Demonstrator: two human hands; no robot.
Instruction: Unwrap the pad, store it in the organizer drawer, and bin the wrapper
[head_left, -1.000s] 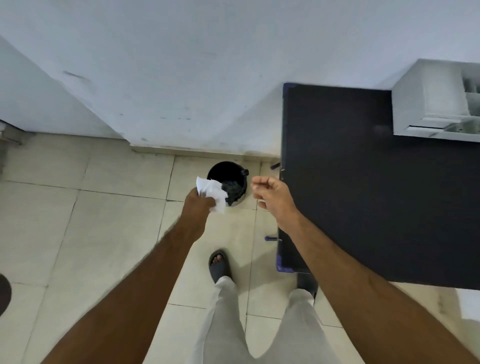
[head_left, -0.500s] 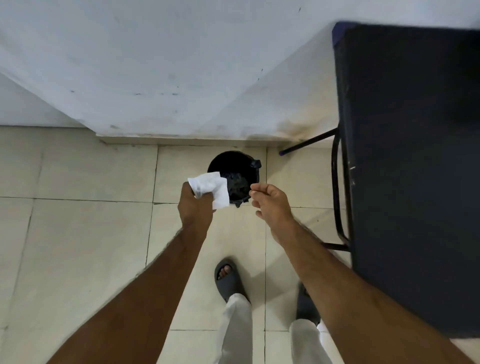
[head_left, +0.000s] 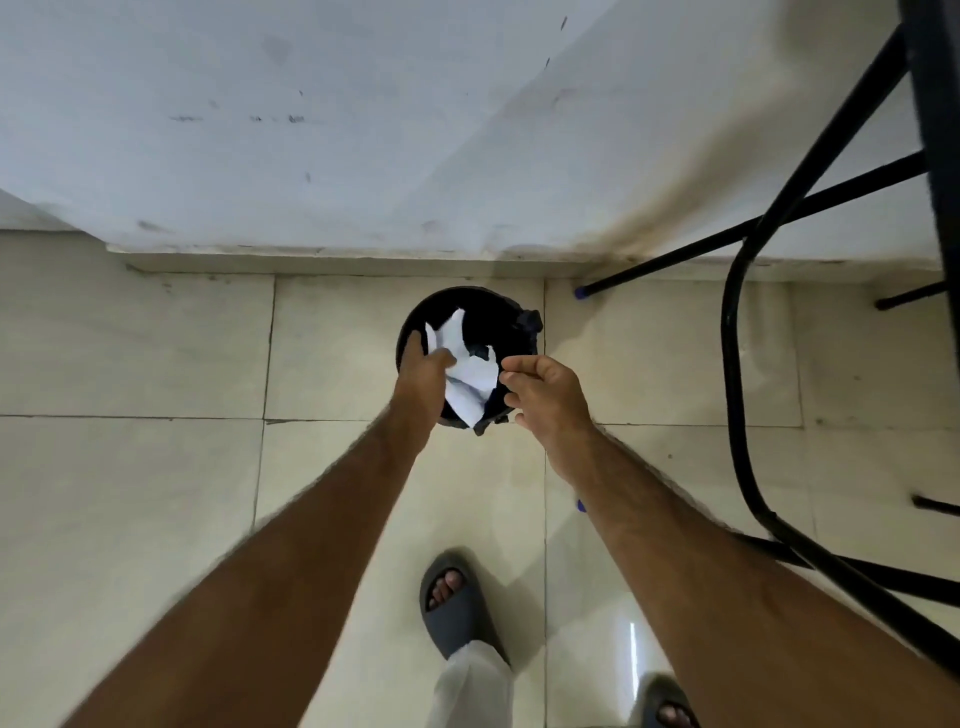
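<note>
Two bare forearms reach down over a tiled floor (head_left: 130, 467), a grey sandal (head_left: 457, 608) planted between them and a second sandal (head_left: 667, 706) cut off at the bottom edge. The left hand (head_left: 423, 376) has moved out over the mouth of the black bin (head_left: 415, 322) since half a second ago, when it hung short of the rim — its fingers (head_left: 447, 358) pinch the crumpled white wrapper (head_left: 470, 371), which now lies directly above the opening. The right hand (head_left: 550, 395) hovers just beside the wrapper at the bin's near-right rim, fingers half curled and holding nothing; whether its fingertips touch the paper cannot be told. The view has also dropped closer, and the dark surface seen earlier on the right is reduced to a sliver at the frame's edge, leaving its black tubular legs (head_left: 737, 364) exposed. The bin stands close to the foot of the scuffed white wall (head_left: 363, 130); its contents are lost in shadow, and the near rim is hidden behind the hands.
</note>
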